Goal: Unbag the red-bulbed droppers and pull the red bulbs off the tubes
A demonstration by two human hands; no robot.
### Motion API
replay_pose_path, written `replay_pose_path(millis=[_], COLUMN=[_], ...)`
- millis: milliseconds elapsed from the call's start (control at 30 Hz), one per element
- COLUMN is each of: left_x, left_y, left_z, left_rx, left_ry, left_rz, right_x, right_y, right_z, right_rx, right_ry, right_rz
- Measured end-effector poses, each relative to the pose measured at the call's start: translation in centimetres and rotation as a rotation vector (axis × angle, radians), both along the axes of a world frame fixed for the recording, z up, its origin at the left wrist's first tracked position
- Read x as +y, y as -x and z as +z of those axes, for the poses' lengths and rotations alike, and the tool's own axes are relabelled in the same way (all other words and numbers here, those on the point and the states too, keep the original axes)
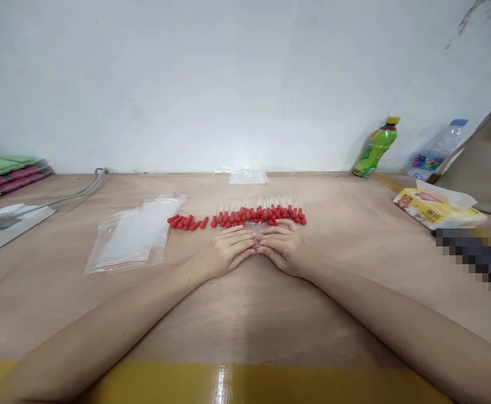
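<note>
A row of clear droppers [262, 213] with red rubber bulbs lies on the tabletop [245, 303], bulbs toward the person, thin glass tips toward the wall. The left hand [225, 251] and right hand [282, 245] meet fingertip to fingertip just before the row, fingers curled in a loose grip around a small bundle of clear tubes [256, 227] that runs away from the person.
</note>
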State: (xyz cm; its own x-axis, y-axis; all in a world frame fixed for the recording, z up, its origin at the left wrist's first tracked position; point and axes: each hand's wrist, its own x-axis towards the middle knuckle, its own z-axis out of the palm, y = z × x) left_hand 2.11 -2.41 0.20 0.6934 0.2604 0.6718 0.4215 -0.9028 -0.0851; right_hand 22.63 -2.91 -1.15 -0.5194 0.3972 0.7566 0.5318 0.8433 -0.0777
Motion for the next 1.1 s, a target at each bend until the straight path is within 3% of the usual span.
replay_pose_path(millis=[367,733,1100], left_x=[-0.25,-0.65,-0.74], left_y=[0.28,0.45,0.69], left_z=[0.17,0.62,0.82], left_rx=[0.053,0.104,0.098], left_ry=[0.095,0.075,0.084], left_rz=[-0.013,-0.006,-0.013], right_x=[0.05,-0.35,-0.49], right_y=[0.27,0.14,-0.15], right_z=[-0.02,0.03,0.24], right_rx=[0.044,0.005,-0.007], right_ry=[0.030,0.015,-0.108], right_rz=[0.178,0.175,0.182])
